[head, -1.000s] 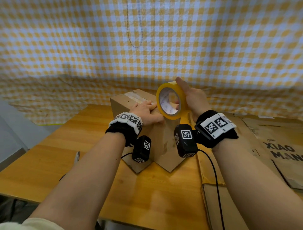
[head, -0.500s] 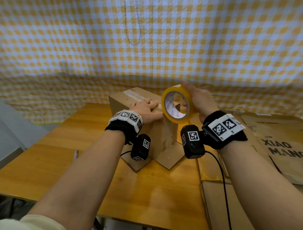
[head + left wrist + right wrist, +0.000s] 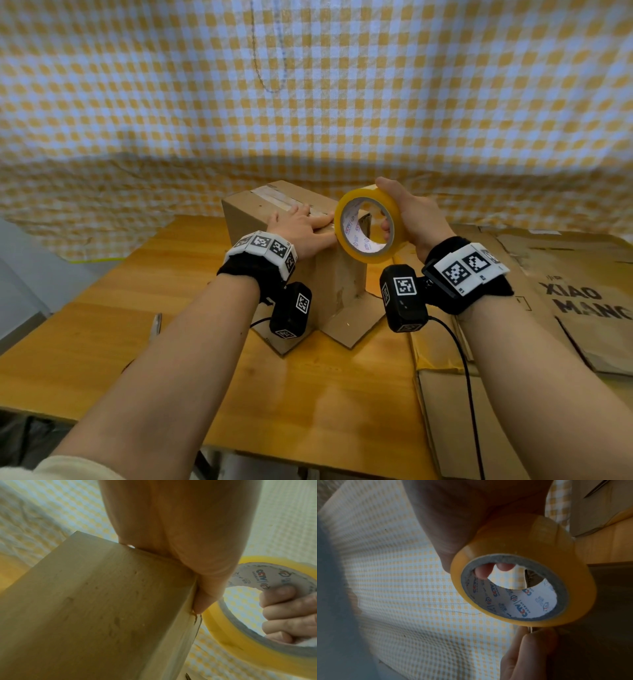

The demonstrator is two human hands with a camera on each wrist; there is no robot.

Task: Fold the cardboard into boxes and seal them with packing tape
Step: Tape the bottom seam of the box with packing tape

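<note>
A brown cardboard box (image 3: 318,277) stands in the middle of the table, with a strip of tape along its top. My left hand (image 3: 305,228) lies flat on that top at the near right edge, fingers straight and pressing down. In the left wrist view its thumb (image 3: 205,595) runs down the box (image 3: 102,608) corner. My right hand (image 3: 407,216) grips a yellow tape roll (image 3: 368,228) just right of the box, at the height of its top. Its fingers (image 3: 488,570) curl through the roll's (image 3: 530,547) core. Any tape between roll and box is hidden.
The box's lower flaps (image 3: 352,329) splay out on the wooden table (image 3: 102,325). Flattened printed cardboard sheets (image 3: 565,291) cover the table's right side. A slim pen-like tool (image 3: 157,323) lies at the left. A yellow checked cloth (image 3: 308,102) hangs behind.
My right hand has carried the tape roll a little to the right and lower, turning its opening more toward me. The left hand has stayed pressed on the box top.
</note>
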